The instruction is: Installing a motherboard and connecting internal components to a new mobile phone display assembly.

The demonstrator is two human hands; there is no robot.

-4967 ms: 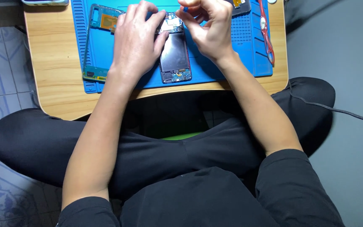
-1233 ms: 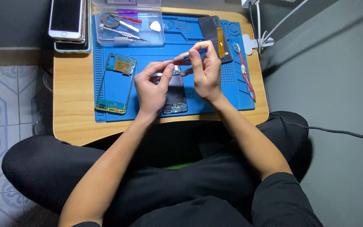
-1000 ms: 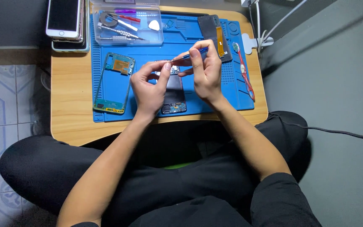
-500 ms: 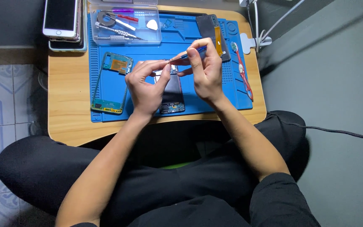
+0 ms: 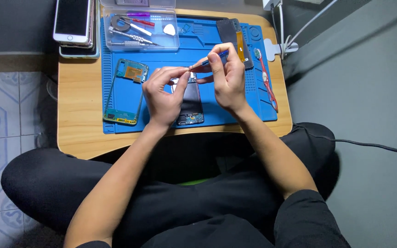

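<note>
My right hand (image 5: 228, 76) now grips the screwdriver (image 5: 210, 61); my left hand (image 5: 161, 92) has moved its fingers to pinch the tip above the opened phone (image 5: 189, 98).

A slim blue-handled screwdriver (image 5: 210, 61) is pinched in the right hand (image 5: 226, 78), slanting down toward the left hand (image 5: 164, 94), whose fingertips meet its metal tip above an opened phone (image 5: 189, 98). The phone, dark and rectangular, lies flat and lengthwise on the surface directly beneath and between both hands, its back removed, with a circuit board showing at the end nearest the wrists.
</note>
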